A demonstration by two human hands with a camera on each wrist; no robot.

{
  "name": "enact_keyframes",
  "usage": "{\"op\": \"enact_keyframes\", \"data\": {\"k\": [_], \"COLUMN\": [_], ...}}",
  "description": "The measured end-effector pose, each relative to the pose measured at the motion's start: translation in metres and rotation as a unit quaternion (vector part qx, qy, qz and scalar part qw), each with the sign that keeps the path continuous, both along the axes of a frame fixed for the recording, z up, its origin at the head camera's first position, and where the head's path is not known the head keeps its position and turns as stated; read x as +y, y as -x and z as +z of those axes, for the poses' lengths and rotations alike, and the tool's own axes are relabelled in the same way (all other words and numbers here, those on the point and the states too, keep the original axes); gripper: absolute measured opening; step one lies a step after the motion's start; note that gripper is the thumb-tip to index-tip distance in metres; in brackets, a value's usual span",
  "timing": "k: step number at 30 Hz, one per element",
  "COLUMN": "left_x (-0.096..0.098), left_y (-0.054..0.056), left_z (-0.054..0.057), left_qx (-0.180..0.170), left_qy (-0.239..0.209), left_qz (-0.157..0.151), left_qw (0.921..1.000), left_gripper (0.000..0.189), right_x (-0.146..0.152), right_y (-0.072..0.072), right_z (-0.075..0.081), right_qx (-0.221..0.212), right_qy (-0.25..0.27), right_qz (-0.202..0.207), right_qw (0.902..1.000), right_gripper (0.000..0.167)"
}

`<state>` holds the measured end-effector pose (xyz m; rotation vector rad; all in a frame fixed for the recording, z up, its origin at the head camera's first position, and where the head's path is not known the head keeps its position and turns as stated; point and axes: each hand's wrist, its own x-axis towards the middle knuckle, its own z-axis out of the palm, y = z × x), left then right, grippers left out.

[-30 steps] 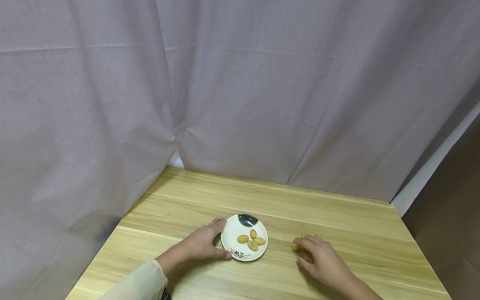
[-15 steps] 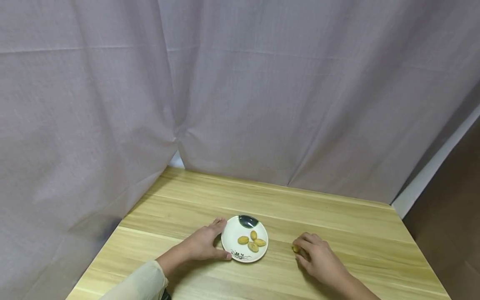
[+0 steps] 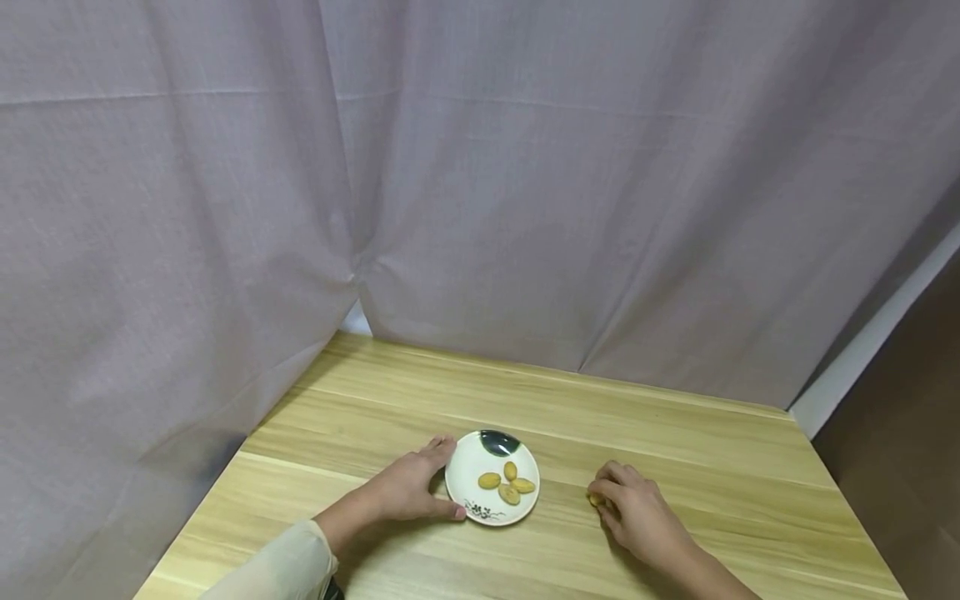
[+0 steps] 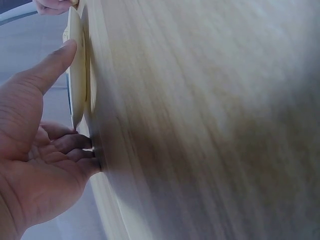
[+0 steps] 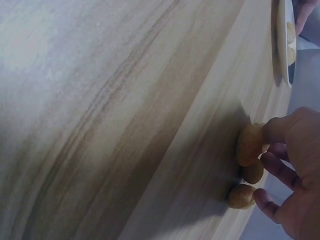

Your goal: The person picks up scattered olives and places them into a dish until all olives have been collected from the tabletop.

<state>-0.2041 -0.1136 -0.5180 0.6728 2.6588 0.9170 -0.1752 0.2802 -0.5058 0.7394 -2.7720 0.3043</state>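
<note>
A small white plate (image 3: 459, 479) with a dark green patch and a flower print bears several yellow-brown oval pieces (image 3: 489, 481) that look like nuts. At its left edge my left hand (image 3: 405, 486) touches the rim, thumb at the near side and fingertips at the far side. To the plate's right my right hand (image 3: 637, 517) is low over the tabletop, fingers curled round more oval pieces (image 5: 249, 145). In the right wrist view the thumb is against one piece, and other fingertips touch a lower piece (image 5: 242, 196). In the head view these pieces are mostly hidden under the fingers.
The pale wood-grain table (image 3: 712, 458) lies under both hands. Grey cloth (image 3: 487, 208) hangs along its back and left edges, and a brown panel (image 3: 900, 433) stands at the right.
My right hand's fingers have drawn in around the oval pieces, which show less now. The left hand stays at the plate, and the pieces on the plate keep their arrangement.
</note>
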Motion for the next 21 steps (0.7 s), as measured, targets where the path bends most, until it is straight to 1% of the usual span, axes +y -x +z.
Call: {"op": "enact_keyframes", "data": {"k": [6, 10, 15, 21], "left_x": [0.0002, 0.0004, 0.0006, 0.0003], "left_y": [0.0008, 0.0006, -0.0003, -0.0005], "left_z": [-0.0027, -0.0032, -0.0019, -0.0008], "left_qx": [0.001, 0.000, -0.005, -0.003], "left_qy": [0.001, -0.002, -0.006, -0.004], "left_qz": [0.000, 0.000, 0.001, 0.001], "left_qw": [1.0000, 1.0000, 1.0000, 1.0000], "left_gripper": [0.122, 0.122, 0.122, 0.122], "right_x": [0.0002, 0.0004, -0.0014, -0.0069], "right_y": [0.0011, 0.0008, -0.0001, 0.0002], "right_z": [-0.0014, -0.0005, 0.0016, 0.0062], "right_qx": [0.011, 0.004, -0.003, 0.017], "right_qy": [-0.021, -0.029, -0.027, -0.012], "right_qz": [-0.006, -0.013, -0.017, -0.017], "right_qw": [0.9997, 0.9995, 0.9995, 0.9996], "right_gripper": [0.029, 0.026, 0.025, 0.025]}}
